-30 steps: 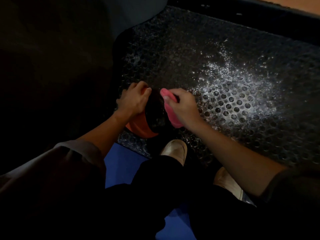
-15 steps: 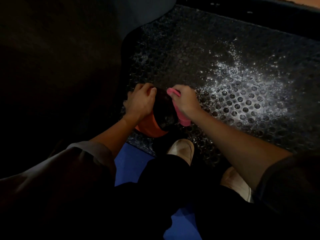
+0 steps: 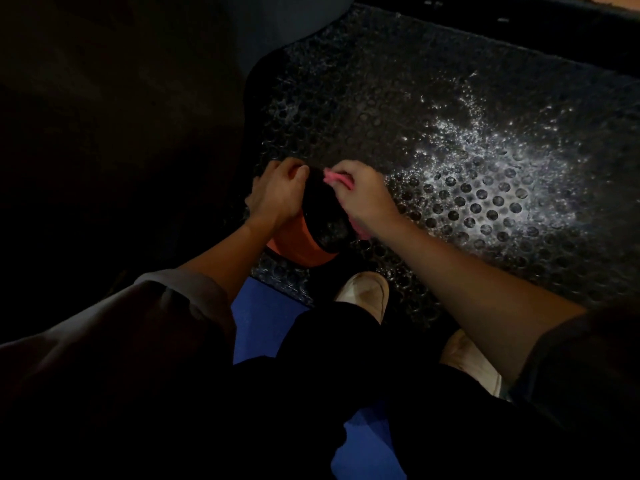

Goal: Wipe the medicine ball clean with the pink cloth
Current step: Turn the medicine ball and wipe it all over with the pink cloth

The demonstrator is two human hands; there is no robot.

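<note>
A black and orange medicine ball (image 3: pixel 320 225) rests on a black perforated rubber mat (image 3: pixel 450 116), just ahead of my feet. My left hand (image 3: pixel 278 192) grips the ball's left upper side and holds it still. My right hand (image 3: pixel 363 194) is closed on a pink cloth (image 3: pixel 337 177) and presses it against the ball's top right side. Only a pink edge of the cloth shows above my fingers, and a little more shows below my wrist; the remainder is hidden by the hand.
A wet, shiny patch (image 3: pixel 491 174) spreads over the mat to the right of the ball. My two pale shoes (image 3: pixel 365 292) stand at the mat's near edge, over a blue floor (image 3: pixel 263 323). The left side of the view is dark.
My right hand has slid the pink cloth up from the ball's right side towards its top. More of the cloth is now hidden under the hand. My left hand keeps its hold.
</note>
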